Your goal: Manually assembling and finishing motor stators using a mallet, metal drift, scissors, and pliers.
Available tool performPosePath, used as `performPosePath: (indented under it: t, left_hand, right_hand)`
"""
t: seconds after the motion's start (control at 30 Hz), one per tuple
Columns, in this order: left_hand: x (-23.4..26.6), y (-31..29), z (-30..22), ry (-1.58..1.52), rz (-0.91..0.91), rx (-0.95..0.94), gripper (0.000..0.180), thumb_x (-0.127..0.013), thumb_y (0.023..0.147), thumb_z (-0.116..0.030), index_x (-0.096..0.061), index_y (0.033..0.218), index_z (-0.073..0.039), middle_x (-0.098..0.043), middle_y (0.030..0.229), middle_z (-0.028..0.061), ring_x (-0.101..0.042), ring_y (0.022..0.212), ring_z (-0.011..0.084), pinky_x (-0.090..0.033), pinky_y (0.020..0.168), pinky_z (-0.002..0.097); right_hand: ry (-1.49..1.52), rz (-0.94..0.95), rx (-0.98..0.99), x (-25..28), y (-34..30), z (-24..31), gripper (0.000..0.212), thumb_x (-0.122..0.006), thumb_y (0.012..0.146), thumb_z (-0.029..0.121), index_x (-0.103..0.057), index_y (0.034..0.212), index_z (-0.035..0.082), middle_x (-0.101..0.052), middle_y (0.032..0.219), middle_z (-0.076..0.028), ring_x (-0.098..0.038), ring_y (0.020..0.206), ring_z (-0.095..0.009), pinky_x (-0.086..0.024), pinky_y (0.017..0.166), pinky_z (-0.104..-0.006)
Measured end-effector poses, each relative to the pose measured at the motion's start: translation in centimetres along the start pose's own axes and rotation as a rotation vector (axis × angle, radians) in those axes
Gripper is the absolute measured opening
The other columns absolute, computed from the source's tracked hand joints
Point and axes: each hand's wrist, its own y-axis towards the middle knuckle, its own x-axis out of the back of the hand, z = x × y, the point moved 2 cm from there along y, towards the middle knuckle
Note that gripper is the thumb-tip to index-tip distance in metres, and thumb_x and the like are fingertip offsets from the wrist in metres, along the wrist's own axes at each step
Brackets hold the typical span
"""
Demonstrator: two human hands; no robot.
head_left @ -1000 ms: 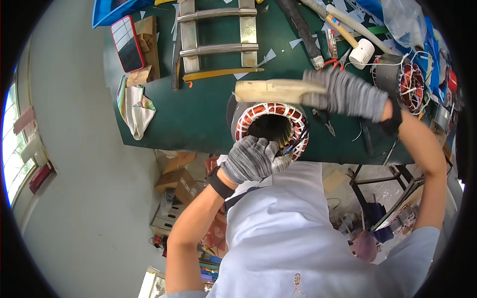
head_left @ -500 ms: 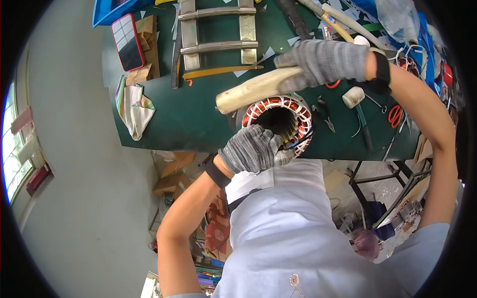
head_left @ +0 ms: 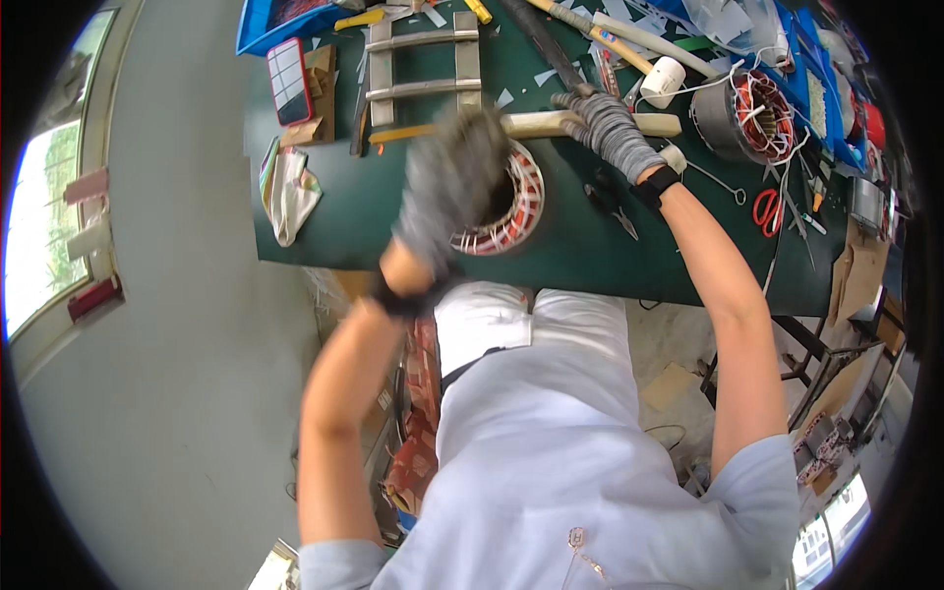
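Note:
A motor stator point(head_left: 532, 202), a ring of copper windings laced with white cord, stands near the bench's front edge. My gloved left hand point(head_left: 454, 167) hovers over its left part, hiding much of the bore. Motion smears its fingers, so what they hold, if anything, cannot be made out. Behind and to the right of the stator, my gloved right hand point(head_left: 612, 133) grips a pale wooden stick point(head_left: 539, 124) around its middle. The stick lies crosswise, one end showing past each side of the hand. Pliers point(head_left: 615, 208) lie on the bench just in front of that hand.
The green bench point(head_left: 364, 221) bears a metal frame point(head_left: 382, 69), a phone point(head_left: 289, 83) and a cloth point(head_left: 287, 193) at left. To the right are a white-headed mallet point(head_left: 663, 81), a second stator point(head_left: 718, 118) and red-handled scissors point(head_left: 766, 211). Blue bins point(head_left: 258, 34) stand at the back.
The wooden stick has moved right and away from over the stator, with my right hand on it. My left hand has risen from the stator's front rim and swung forward. The view has shifted.

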Motion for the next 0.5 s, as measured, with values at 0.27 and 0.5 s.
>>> performPosePath:
  t: [0.27,0.5]
  left_hand:
    - [2.2,4.4,-8.5,0.392,0.293,0.048,0.032,-0.044,0.092,-0.018,-0.048,0.118,0.001,-0.06,0.097,0.0146,-0.061,0.085,0.0242,-0.049,0.075,0.0329]
    - [18.7,-5.9,-3.0,0.337,-0.41,-0.003,0.047,-0.049,0.089,-0.039,-0.045,0.121,-0.005,-0.056,0.104,0.0116,-0.057,0.089,0.0228,-0.048,0.077,0.0352]
  right_hand:
    - [0.233,-0.315,-0.053,3.5,-14.4,3.4,0.028,-0.051,0.083,0.008,-0.051,0.111,0.005,-0.058,0.096,-0.015,-0.058,0.083,-0.031,-0.047,0.074,-0.0375]
    - [1.463,0.055,-0.772,4.3,-16.7,13.1,0.033,-0.041,0.093,0.018,-0.044,0.123,0.004,-0.054,0.1,-0.007,-0.056,0.082,-0.011,-0.049,0.072,-0.0244]
